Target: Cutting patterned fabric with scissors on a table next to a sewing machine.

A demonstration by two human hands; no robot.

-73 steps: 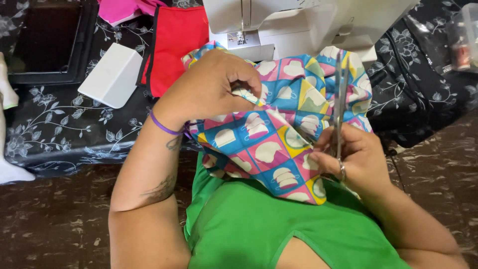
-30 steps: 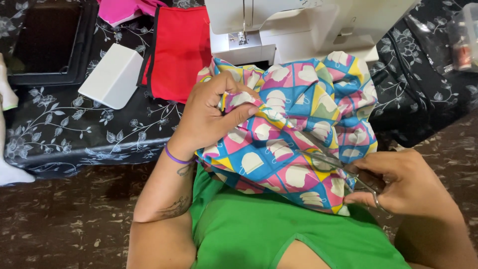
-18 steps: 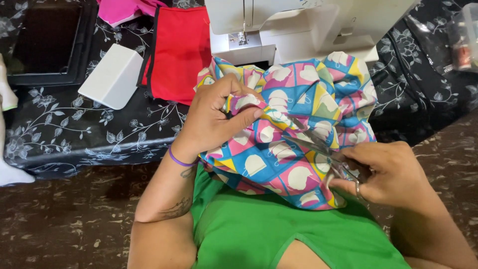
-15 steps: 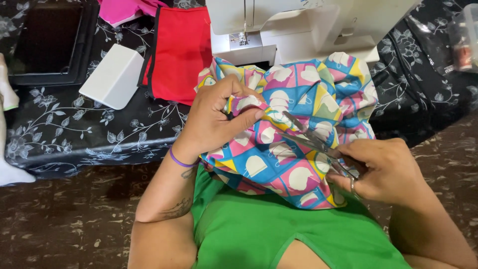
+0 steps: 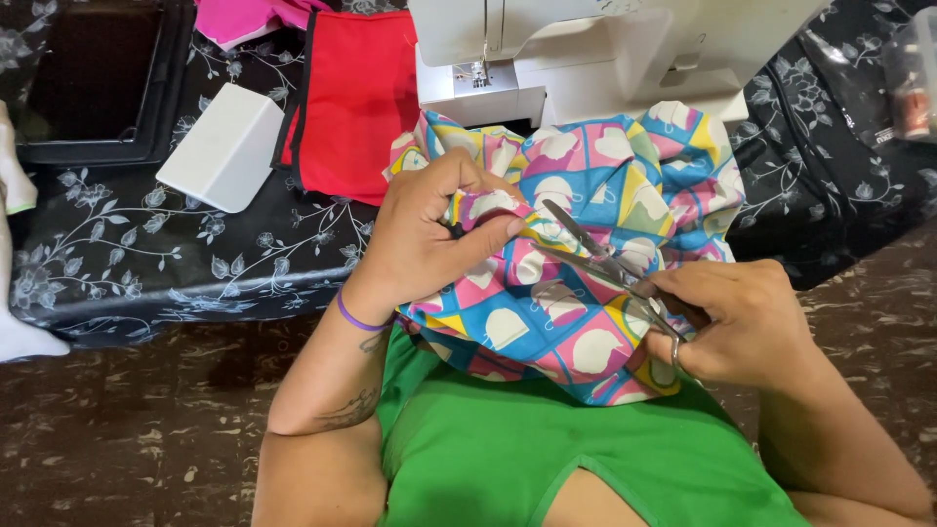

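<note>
Black cloth printed with pale vines covers the bench (image 5: 146, 263), and at its left a dark tray (image 5: 88, 88) sits beside a white wedge-shaped box (image 5: 220, 146). Next comes a red fabric piece (image 5: 356, 98) edged in black, lying flat just beside the base of the white sewing machine (image 5: 586, 49).

Your left forearm rises from the lower left, tattooed on its inner side, with a purple band (image 5: 356, 320) round the wrist. Your left hand (image 5: 429, 234) is bent inward at the wrist and closed on the patterned fabric (image 5: 547, 312), thumb and fingertips pinching a fold of it up near the top of the bundle. That fabric, a patchwork of blue, pink and yellow squares with pale shapes, is bunched between the edge of the bench and your green shirt (image 5: 547, 459), its upper edge reaching the machine's base.

Metal scissors (image 5: 595, 259) lie across the bundle, blades pointing up and left toward the pinched fold, the tips just beside your left thumb. The blades stand slightly apart. Your right hand (image 5: 732, 322) comes in from the lower right with the wrist level, fingers curled shut around the scissor handles, a ring on one finger. At the far right, a clear container (image 5: 913, 73) stands on the cloth.
</note>
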